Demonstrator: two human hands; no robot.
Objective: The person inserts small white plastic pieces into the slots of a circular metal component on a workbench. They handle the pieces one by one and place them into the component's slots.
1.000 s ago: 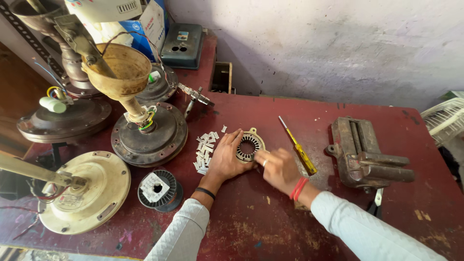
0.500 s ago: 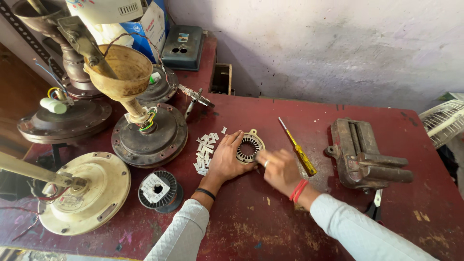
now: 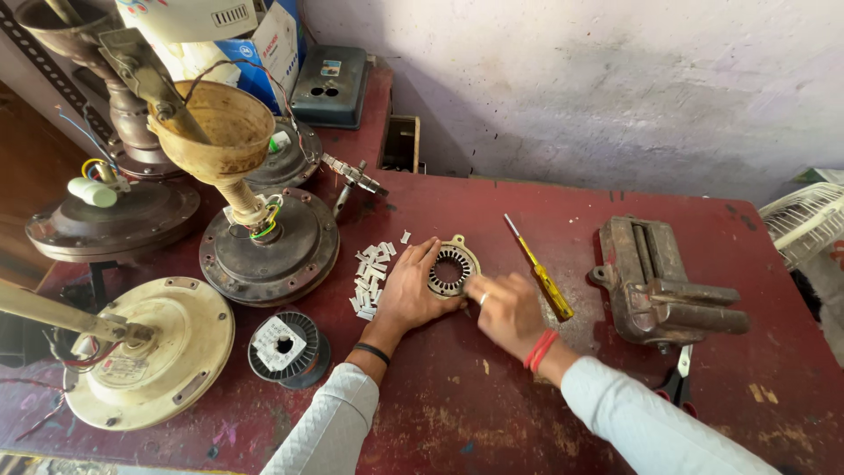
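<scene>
A small ring-shaped metal stator core (image 3: 453,266) with slots around its inside lies flat on the dark red workbench (image 3: 457,413). My left hand (image 3: 406,293) rests flat beside it, fingers steadying its left edge. My right hand (image 3: 508,310) touches its lower right rim with pinched fingertips; whether something small sits between them I cannot tell. A pile of small white paper slips (image 3: 372,271) lies just left of my left hand. A yellow-handled screwdriver (image 3: 540,269) lies to the right of the core.
A brown bench vise (image 3: 661,283) stands at the right, scissors (image 3: 679,380) below it. On the left are a dark ceiling-fan motor (image 3: 268,244), a cream one (image 3: 145,352), another dark motor (image 3: 110,220) and a wire spool (image 3: 287,347). A fan guard (image 3: 804,220) sits at the far right.
Both hands stay at the stator core; the right hand's fingers shifted slightly along its lower right rim. Nothing else moved.
</scene>
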